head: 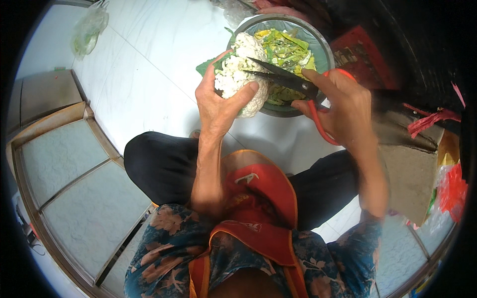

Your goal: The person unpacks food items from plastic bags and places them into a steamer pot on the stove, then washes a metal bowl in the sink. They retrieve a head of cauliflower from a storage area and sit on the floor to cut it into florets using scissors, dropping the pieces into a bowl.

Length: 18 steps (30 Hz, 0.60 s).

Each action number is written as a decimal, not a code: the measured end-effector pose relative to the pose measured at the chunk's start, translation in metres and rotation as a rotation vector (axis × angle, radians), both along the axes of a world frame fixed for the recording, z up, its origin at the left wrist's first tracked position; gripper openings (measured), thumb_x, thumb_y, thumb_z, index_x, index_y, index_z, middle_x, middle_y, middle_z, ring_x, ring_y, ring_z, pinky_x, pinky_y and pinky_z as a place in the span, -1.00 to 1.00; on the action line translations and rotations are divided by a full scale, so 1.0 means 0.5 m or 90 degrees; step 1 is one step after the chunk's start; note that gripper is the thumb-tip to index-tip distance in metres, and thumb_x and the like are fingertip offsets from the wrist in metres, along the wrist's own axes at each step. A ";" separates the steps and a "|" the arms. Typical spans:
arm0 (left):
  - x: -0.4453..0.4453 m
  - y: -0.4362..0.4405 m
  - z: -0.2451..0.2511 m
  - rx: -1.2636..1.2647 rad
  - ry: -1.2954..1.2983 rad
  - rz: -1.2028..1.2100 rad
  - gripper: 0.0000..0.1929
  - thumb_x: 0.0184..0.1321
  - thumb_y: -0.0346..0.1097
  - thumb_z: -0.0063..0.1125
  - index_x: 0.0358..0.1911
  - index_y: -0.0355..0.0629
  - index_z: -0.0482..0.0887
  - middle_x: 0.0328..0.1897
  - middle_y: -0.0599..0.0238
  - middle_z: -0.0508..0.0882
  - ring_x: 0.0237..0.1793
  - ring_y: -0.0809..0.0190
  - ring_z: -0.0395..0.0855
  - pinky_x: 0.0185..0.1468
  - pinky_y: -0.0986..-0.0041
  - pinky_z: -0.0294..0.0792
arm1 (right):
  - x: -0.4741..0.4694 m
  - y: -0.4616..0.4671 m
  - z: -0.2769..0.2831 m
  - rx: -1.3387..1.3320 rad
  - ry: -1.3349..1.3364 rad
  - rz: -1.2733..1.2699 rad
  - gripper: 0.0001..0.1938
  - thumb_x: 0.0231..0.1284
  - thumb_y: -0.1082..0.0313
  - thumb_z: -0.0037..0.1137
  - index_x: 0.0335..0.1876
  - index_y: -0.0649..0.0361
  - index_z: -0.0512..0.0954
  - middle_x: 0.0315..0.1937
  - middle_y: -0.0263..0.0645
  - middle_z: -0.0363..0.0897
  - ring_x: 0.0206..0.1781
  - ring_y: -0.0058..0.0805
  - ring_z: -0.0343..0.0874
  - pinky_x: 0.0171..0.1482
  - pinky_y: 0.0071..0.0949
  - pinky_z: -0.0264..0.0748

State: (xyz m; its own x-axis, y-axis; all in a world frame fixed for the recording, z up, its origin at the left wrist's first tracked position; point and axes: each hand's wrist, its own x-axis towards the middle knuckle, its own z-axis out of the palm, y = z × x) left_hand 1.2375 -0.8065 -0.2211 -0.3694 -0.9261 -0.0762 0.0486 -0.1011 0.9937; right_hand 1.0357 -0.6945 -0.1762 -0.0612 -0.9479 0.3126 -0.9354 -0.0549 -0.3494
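Observation:
My left hand [220, 97] grips a white cauliflower head [253, 97], thumb across its front and fingers behind it. Green leaves [204, 67] stick out at its left side. In my right hand [346, 108] is a pair of scissors [290, 82] with dark blades and red-orange handles. The blades are parted, and their tips lie at the cauliflower's florets. Below and behind the cauliflower stands a round bin [328, 48] with a greenish liner, holding yellow-green leaf trimmings [287, 48].
White floor tiles [149, 44] spread ahead and left. A plastic bag [89, 31] with something green lies at the upper left. Framed panels [70, 149] run along the left. At the right are a cardboard piece [406, 178] and a red plastic bag [452, 193].

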 end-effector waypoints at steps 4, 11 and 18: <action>0.007 -0.004 0.012 -0.004 -0.072 -0.058 -0.33 -0.09 -0.41 0.45 0.20 -0.33 0.52 -0.04 0.14 0.71 -0.07 0.28 0.67 0.07 0.44 0.52 | -0.017 -0.010 0.037 0.026 0.089 0.046 -0.50 -0.20 0.09 0.50 -0.06 0.08 0.62 -0.49 -0.25 0.48 -0.47 -0.20 0.55 -0.45 -0.26 0.44; 0.034 -0.016 0.025 0.021 -0.023 -0.265 -0.34 -0.12 -0.42 0.44 0.19 -0.28 0.56 -0.02 0.14 0.72 -0.05 0.23 0.68 0.11 0.39 0.50 | -0.068 -0.018 0.101 0.072 0.127 0.187 -0.45 -0.27 0.25 0.50 -0.02 0.17 0.61 -0.47 -0.17 0.46 -0.38 -0.16 0.49 -0.31 -0.24 0.39; 0.037 -0.023 0.007 0.085 0.004 -0.420 -0.36 -0.15 -0.42 0.46 0.15 -0.28 0.61 -0.02 0.17 0.73 0.02 0.24 0.66 0.19 0.40 0.43 | -0.071 -0.007 0.094 0.176 0.039 0.211 -0.53 -0.16 0.02 0.46 -0.22 0.24 0.65 -0.53 -0.07 0.54 -0.39 -0.03 0.58 -0.33 -0.20 0.46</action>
State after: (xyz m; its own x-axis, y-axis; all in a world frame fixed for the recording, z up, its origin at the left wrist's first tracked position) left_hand 1.2562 -0.8182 -0.2178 -0.8552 -0.4895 -0.1704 -0.0594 -0.2340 0.9704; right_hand 0.9999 -0.6979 -0.1293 0.2709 -0.9619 0.0378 -0.9027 -0.2675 -0.3369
